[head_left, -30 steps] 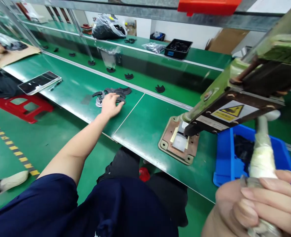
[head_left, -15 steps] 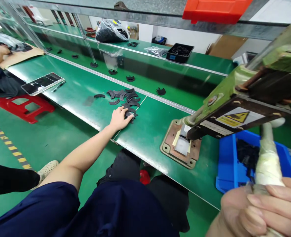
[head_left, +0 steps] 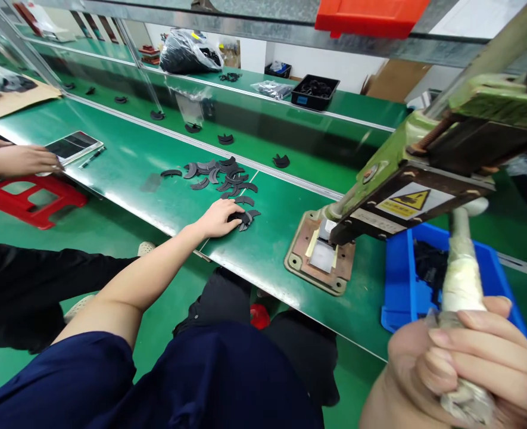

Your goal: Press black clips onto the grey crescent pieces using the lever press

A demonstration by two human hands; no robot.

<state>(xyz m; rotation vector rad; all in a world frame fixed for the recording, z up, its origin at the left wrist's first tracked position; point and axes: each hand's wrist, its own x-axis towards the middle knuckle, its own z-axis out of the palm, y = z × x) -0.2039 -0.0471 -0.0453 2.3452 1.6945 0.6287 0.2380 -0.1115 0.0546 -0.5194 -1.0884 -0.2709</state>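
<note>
My left hand (head_left: 220, 218) rests on the green bench with its fingers curled over a few black curved pieces (head_left: 249, 220). Just beyond it lies a loose pile of similar black curved pieces (head_left: 214, 173). At the lower right, my right hand (head_left: 473, 357) is wrapped round the lever handle (head_left: 463, 283), which is bound in whitish tape. The lever belongs to a green hand press (head_left: 388, 161) with a yellow warning label. Under its ram, the press base (head_left: 299, 250) carries a flat metal plate (head_left: 323, 256); no black piece shows on that plate.
A blue bin (head_left: 399, 286) with black parts stands right of the press. Single black pieces (head_left: 225, 139) sit spaced along the strip behind the rail. A tablet-like device (head_left: 73, 146) and a pen (head_left: 92, 157) lie left. A co-worker's hand (head_left: 22, 161) reaches toward the device.
My left hand has drawn a few black pieces slightly apart from the pile, toward the press. A co-worker's hand has come in beside the device at left. My right hand keeps its grip.
</note>
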